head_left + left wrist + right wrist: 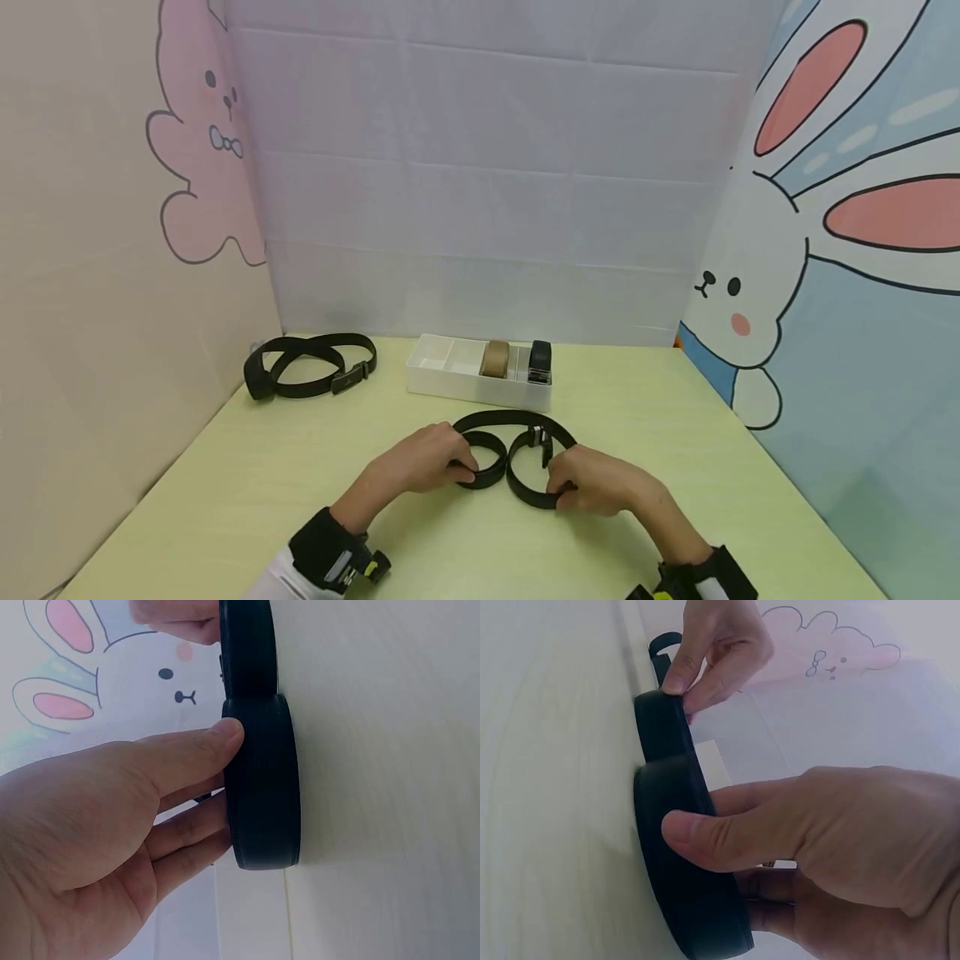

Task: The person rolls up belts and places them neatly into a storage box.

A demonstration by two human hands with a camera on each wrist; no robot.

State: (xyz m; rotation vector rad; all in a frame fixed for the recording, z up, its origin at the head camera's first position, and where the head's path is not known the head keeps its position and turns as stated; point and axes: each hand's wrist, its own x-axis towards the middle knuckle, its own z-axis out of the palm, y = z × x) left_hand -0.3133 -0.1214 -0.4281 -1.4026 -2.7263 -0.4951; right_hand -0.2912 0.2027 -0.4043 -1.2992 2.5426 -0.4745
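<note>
A black belt [514, 417] stands on its edge near the middle of the table, curled into a loop at each end with a strip arching behind them. My left hand [432, 457] pinches the left loop, thumb on its outer face and fingers inside, as the left wrist view shows. On the right loop, my right hand [604, 482] pinches the band [697, 900] between thumb and fingers. The belt's metal buckle [538, 436] shows inside the right loop. In the right wrist view the two loops meet side by side.
Behind the belt is a white divided box [450, 385] holding a rolled tan belt [495, 359] and a rolled black belt [540, 362]. Another black belt [303, 389] lies loosely coiled at the back left. Printed fabric walls [480, 208] border the table [300, 500].
</note>
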